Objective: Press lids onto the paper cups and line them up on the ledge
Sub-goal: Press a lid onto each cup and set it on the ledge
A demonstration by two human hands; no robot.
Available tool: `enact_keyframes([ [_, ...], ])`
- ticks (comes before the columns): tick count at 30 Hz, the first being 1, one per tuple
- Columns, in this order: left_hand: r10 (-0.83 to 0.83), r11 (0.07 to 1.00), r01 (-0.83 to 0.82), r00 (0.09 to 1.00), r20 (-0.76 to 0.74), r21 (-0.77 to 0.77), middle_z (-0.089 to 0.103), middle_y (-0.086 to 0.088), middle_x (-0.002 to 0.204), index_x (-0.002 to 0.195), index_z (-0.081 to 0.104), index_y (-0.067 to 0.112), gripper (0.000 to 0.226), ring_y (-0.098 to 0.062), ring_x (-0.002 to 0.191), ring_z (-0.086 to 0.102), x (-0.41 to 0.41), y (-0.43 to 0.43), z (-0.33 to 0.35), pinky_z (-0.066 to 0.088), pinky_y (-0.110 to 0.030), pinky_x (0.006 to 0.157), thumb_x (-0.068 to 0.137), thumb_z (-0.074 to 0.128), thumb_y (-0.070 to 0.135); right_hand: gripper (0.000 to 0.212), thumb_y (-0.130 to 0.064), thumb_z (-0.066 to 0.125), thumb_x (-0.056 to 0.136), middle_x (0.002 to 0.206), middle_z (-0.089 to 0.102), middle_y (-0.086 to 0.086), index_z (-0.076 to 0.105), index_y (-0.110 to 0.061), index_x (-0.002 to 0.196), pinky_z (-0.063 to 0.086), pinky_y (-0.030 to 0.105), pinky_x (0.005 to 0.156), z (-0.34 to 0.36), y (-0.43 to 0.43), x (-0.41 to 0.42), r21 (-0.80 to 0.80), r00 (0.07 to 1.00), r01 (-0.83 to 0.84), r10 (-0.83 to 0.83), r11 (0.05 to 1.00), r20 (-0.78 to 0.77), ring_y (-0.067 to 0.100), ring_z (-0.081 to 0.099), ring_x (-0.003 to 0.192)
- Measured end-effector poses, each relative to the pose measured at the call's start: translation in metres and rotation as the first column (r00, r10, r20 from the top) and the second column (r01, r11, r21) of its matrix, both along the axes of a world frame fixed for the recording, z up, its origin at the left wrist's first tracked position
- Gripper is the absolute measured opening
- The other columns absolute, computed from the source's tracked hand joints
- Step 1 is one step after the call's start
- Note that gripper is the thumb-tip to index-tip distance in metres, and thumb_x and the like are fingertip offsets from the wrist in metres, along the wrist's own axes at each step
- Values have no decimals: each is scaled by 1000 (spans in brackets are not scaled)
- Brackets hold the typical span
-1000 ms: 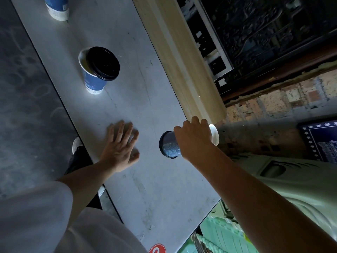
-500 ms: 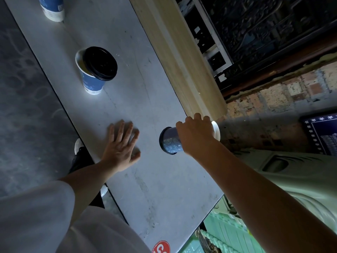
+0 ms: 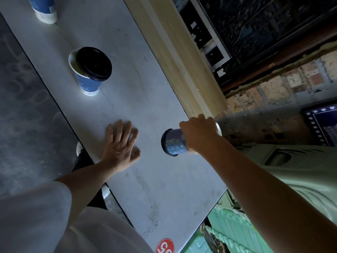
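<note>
The right hand [image 3: 198,133] curls round a blue cup [image 3: 174,144] tipped sideways at the ledge's [image 3: 145,179] right edge, hiding its middle; contact with the surface is unclear. The left hand [image 3: 121,147] lies flat on the ledge, fingers straight. Farther off, a second cup [image 3: 89,83] carries its lid [image 3: 94,63] askew. A third cup [image 3: 44,10] is cropped.

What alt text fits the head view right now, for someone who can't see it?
The right hand grips a blue paper cup over the grey ledge, its dark end toward the left hand, which rests flat on the ledge. Farther along stands a second cup with a black lid sitting askew.
</note>
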State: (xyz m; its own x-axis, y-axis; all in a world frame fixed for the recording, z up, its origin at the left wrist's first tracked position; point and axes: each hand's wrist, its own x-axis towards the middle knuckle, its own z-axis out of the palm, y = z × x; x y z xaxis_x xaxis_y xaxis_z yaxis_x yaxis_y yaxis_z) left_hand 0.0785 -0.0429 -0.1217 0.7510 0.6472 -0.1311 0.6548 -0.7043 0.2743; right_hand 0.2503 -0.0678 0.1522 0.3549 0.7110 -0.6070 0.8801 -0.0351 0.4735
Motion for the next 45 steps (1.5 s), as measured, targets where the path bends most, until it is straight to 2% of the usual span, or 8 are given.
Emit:
enact_keyframes([
  [7, -42, 998, 37, 996, -76, -57, 26, -23, 160, 149, 38, 11, 86, -51, 146, 18, 2, 7, 5, 8, -74, 115, 81, 44, 62, 58, -35, 85, 66, 106, 64, -2, 57, -26, 116, 54, 35, 82, -9, -3, 29, -72, 880, 360, -365, 930, -304, 20, 63, 91],
  [12, -77, 989, 69, 995, -60, -130, 19, -27, 162, 152, 35, 10, 88, -46, 148, 13, 19, 33, 9, 20, -69, 114, 82, 65, 55, 68, -30, 94, 59, 107, 73, 4, 59, -24, 117, 57, 44, 88, -23, -18, 82, -171, 209, 856, -629, 488, -749, 28, 72, 95],
  [16, -127, 978, 102, 984, -125, -184, 0, -21, 166, 158, 18, 15, 83, -42, 153, -4, 51, 56, 16, 6, -62, 120, 92, 50, 53, 69, -25, 96, 50, 100, 77, 4, 63, -17, 110, 54, 37, 79, -45, -10, 126, -280, -240, 954, -295, 103, -925, 21, 75, 93],
  [18, -159, 974, 134, 979, -126, -185, 1, -20, 167, 159, 17, 15, 81, -42, 153, -4, 69, 65, 18, 6, -61, 120, 94, 46, 52, 62, -25, 91, 55, 98, 77, -2, 64, -20, 110, 53, 30, 71, -53, 1, 145, -324, -322, 946, -128, 1, -938, 12, 75, 85],
  [27, -326, 938, 321, 945, -14, -133, 19, -23, 164, 155, 29, 11, 79, -43, 152, 15, 149, 85, 19, 16, -62, 119, 90, 52, 50, 79, 2, 91, 51, 116, 71, 9, 62, -15, 123, 56, 48, 94, -128, 43, 200, -102, -78, 904, 74, -415, -994, 25, 68, 108],
  [34, -357, 929, 360, 933, 45, -85, 20, -18, 165, 149, 39, 13, 72, -40, 152, 15, 163, 98, -6, 19, -56, 119, 88, 50, 48, 84, -11, 92, 47, 111, 60, -15, 51, -45, 111, 48, 26, 93, -190, 56, 207, 142, 118, 884, -80, -445, -990, 13, 60, 109],
  [38, -348, 937, 350, 932, 105, -4, 23, -20, 164, 147, 42, 11, 73, -38, 153, 11, 162, 96, -14, 23, -58, 119, 85, 55, 46, 92, -9, 95, 54, 126, 63, 3, 50, -17, 135, 49, 33, 101, -212, 56, 211, 121, 74, 912, -131, -392, -989, 18, 59, 116],
  [45, -339, 940, 341, 937, 79, -10, 21, -18, 165, 149, 39, 12, 74, -36, 155, 9, 162, 92, -18, 26, -58, 118, 84, 53, 46, 91, -10, 94, 57, 127, 62, 6, 48, -13, 136, 50, 32, 96, -217, 54, 208, 116, 43, 898, -178, -424, -983, 18, 60, 114],
])
